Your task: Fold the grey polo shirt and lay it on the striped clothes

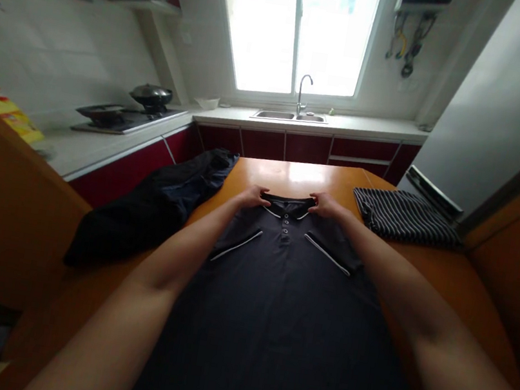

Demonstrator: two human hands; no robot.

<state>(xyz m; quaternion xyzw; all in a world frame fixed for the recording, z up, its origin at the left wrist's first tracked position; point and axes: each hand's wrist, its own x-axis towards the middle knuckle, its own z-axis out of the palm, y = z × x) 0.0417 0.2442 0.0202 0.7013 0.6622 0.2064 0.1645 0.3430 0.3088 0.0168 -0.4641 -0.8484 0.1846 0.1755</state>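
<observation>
A dark navy polo shirt (273, 301) with white trim lies flat on the orange table (301, 178), collar pointing away from me. My left hand (253, 196) grips the shirt at the left end of the collar, fingers curled on the cloth. My right hand (325, 205) grips the right end of the collar in the same way. Both forearms stretch out over the shirt's sides.
A heap of dark clothing (155, 205) lies on the table's left edge. A folded striped garment (403, 216) sits at the far right. Beyond are a counter with a sink (288, 116), a stove with pans (125, 113), and a grey fridge (502, 107) at right.
</observation>
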